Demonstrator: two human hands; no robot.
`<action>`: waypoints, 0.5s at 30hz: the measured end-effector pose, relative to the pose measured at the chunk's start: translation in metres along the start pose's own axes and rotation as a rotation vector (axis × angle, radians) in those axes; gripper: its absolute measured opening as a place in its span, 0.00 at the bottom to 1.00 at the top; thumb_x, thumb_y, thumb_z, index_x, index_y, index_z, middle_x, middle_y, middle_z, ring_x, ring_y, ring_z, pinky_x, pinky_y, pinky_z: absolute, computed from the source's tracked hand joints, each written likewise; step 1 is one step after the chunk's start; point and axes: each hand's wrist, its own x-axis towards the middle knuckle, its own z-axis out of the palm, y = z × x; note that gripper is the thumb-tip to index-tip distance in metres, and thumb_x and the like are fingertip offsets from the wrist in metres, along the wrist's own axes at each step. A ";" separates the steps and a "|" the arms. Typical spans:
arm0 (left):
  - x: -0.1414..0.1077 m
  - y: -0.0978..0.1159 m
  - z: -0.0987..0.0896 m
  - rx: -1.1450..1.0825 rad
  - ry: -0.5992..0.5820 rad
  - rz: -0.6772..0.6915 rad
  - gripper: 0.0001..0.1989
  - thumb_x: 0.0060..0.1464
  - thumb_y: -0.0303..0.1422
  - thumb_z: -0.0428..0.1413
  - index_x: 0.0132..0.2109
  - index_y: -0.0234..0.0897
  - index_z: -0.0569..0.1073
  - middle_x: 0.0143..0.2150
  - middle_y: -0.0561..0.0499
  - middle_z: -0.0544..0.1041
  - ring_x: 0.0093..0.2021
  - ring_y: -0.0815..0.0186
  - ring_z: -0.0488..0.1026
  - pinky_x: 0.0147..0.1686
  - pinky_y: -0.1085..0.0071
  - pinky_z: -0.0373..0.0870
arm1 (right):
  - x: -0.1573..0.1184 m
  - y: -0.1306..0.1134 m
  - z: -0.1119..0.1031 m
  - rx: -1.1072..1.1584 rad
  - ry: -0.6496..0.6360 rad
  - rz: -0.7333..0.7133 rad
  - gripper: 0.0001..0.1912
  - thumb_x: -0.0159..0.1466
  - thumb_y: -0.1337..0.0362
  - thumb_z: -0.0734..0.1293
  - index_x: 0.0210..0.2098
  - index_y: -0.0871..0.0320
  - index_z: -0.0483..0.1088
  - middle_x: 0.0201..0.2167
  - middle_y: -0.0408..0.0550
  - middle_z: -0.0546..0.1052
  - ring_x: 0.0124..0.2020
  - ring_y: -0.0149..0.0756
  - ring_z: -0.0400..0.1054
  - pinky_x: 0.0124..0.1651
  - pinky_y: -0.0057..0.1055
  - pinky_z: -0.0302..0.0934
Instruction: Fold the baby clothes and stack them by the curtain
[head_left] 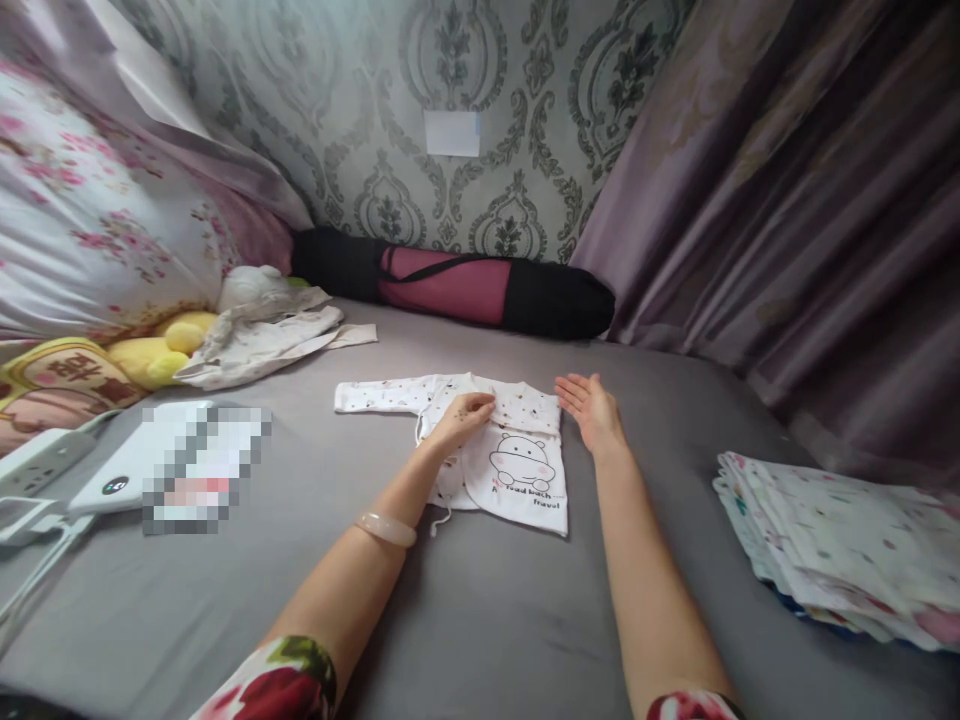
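Note:
A small white baby shirt (517,510) with a hippo drawing, printed letters and tiny patterns lies flat on the grey bed sheet. One sleeve (382,394) stretches out to the left, while the other sleeve (529,407) is folded across the chest. Bent over the upper middle of the shirt, my left hand (466,418) has its fingers closed on the cloth near the folded sleeve's end. Just off the shirt's right edge, my right hand (592,412) is open, its fingers stretched out. A thin tie string (442,516) hangs from the shirt's lower left side.
Folded patterned cloths (840,540) are stacked at the right. To the left lie a white device (142,460), a power strip (45,460), a crumpled light garment (262,345) and a yellow plush toy (161,350). A long black-and-maroon bag (450,285) lies along the wall.

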 end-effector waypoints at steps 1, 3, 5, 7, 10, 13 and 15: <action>0.000 0.002 0.000 0.042 0.025 0.032 0.17 0.58 0.34 0.52 0.51 0.30 0.75 0.51 0.41 0.77 0.51 0.60 0.73 0.54 0.64 0.69 | 0.002 0.000 -0.004 -0.013 0.038 -0.008 0.23 0.71 0.53 0.49 0.40 0.58 0.70 0.46 0.57 0.79 0.47 0.37 0.74 0.50 0.34 0.66; 0.001 0.005 0.000 0.094 0.077 0.097 0.16 0.58 0.32 0.51 0.51 0.31 0.75 0.54 0.41 0.75 0.54 0.59 0.71 0.55 0.65 0.68 | 0.006 0.003 -0.009 -0.075 0.098 -0.027 0.22 0.71 0.54 0.50 0.42 0.59 0.71 0.47 0.57 0.78 0.47 0.37 0.74 0.51 0.34 0.65; 0.001 0.005 -0.001 0.138 0.110 0.134 0.16 0.59 0.32 0.51 0.52 0.33 0.74 0.57 0.42 0.73 0.57 0.59 0.69 0.55 0.66 0.68 | 0.008 0.008 -0.009 -0.220 0.126 -0.083 0.21 0.70 0.56 0.52 0.45 0.60 0.71 0.50 0.58 0.77 0.50 0.37 0.72 0.53 0.35 0.63; 0.002 0.002 -0.002 0.195 0.115 0.140 0.17 0.59 0.33 0.50 0.52 0.34 0.74 0.57 0.43 0.73 0.58 0.59 0.68 0.55 0.66 0.68 | 0.007 0.016 -0.004 -0.474 0.104 -0.170 0.19 0.69 0.58 0.54 0.48 0.60 0.71 0.52 0.56 0.75 0.54 0.38 0.69 0.57 0.37 0.60; 0.002 -0.004 -0.003 0.274 0.110 0.122 0.18 0.58 0.33 0.50 0.54 0.34 0.73 0.57 0.43 0.73 0.58 0.57 0.68 0.55 0.63 0.68 | -0.003 0.029 0.011 -0.940 -0.035 -0.306 0.21 0.69 0.62 0.54 0.56 0.59 0.68 0.60 0.55 0.69 0.63 0.40 0.59 0.65 0.40 0.49; 0.002 -0.006 -0.003 0.355 0.093 0.119 0.19 0.58 0.33 0.50 0.55 0.35 0.72 0.57 0.42 0.73 0.58 0.56 0.67 0.56 0.62 0.66 | -0.019 0.042 0.025 -1.295 -0.205 -0.438 0.26 0.70 0.63 0.52 0.64 0.64 0.59 0.68 0.56 0.56 0.70 0.42 0.44 0.69 0.45 0.33; 0.000 -0.006 -0.002 0.438 0.082 0.121 0.20 0.58 0.34 0.49 0.56 0.35 0.72 0.57 0.42 0.73 0.58 0.55 0.66 0.58 0.60 0.63 | -0.027 0.048 0.030 -1.434 -0.276 -0.481 0.28 0.71 0.60 0.50 0.67 0.66 0.54 0.70 0.56 0.50 0.71 0.44 0.37 0.69 0.48 0.25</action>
